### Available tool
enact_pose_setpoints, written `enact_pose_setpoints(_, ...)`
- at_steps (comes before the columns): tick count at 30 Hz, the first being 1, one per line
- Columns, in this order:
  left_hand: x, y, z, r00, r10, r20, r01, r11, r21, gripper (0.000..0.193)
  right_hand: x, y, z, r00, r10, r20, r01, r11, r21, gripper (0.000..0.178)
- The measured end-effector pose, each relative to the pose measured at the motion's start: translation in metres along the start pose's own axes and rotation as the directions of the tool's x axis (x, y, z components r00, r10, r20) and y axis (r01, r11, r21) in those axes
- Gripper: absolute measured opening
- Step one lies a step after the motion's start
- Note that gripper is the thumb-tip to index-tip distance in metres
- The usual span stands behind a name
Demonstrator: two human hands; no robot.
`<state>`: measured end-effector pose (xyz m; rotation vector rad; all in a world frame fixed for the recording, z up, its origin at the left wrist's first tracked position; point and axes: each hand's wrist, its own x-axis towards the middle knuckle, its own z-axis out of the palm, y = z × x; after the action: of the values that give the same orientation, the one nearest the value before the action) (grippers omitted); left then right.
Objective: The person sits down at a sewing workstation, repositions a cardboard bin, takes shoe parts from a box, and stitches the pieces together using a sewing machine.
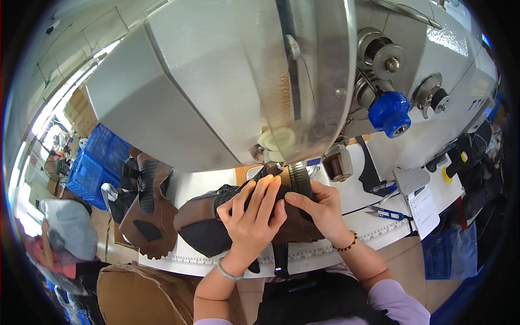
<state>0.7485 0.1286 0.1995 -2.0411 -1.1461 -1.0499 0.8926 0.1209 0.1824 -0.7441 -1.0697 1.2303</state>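
Observation:
A brown and black boot upper (203, 215) lies under the head of a grey sewing machine (206, 81), on the white table. My left hand (252, 214) rests on top of it, fingers stretched forward and lightly apart, tips close to the metal parts below the machine head. My right hand (320, 210) grips the upper's right side, thumb on top beside a black ribbed strip (299, 181), other fingers partly hidden. The needle point is hidden behind the machine head and my fingers.
Another brown and black upper (145, 216) lies at the table's left edge. Blue-handled thread snips (391, 213) and a paper sheet (424, 213) lie to the right. A cardboard box (138, 298) stands at lower left; blue crates (97, 162) stand beyond. A ruler strip (368, 234) follows the table's front edge.

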Motion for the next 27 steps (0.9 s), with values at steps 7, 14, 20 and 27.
enact_pose_setpoints(7, 0.001, 0.002, 0.000, 1.000, -0.002, 0.008, 0.002, 1.000, -0.008, 0.031, 0.003, -0.003, 0.000, 1.000, 0.022, -0.018, -0.022, 1.000, -0.007, 0.018)
enact_pose_setpoints(14, -0.004, -0.001, -0.007, 0.996, -0.042, 0.078, 0.050, 0.993, -0.102, 0.041, 0.007, -0.011, -0.007, 0.998, 0.062, 0.014, -0.062, 0.998, 0.010, 0.019)
enact_pose_setpoints(20, 0.003, -0.009, -0.024, 0.972, 0.011, 0.233, -0.013, 1.000, 0.009, 0.047, 0.002, -0.009, -0.015, 0.993, 0.100, 0.070, -0.106, 0.990, 0.089, 0.017)
enact_pose_setpoints(27, 0.000, -0.011, -0.023, 0.979, 0.062, 0.196, -0.052, 0.997, -0.053, 0.049, 0.004, -0.005, -0.021, 0.989, -0.004, 0.148, 0.024, 0.991, -0.133, 0.009)
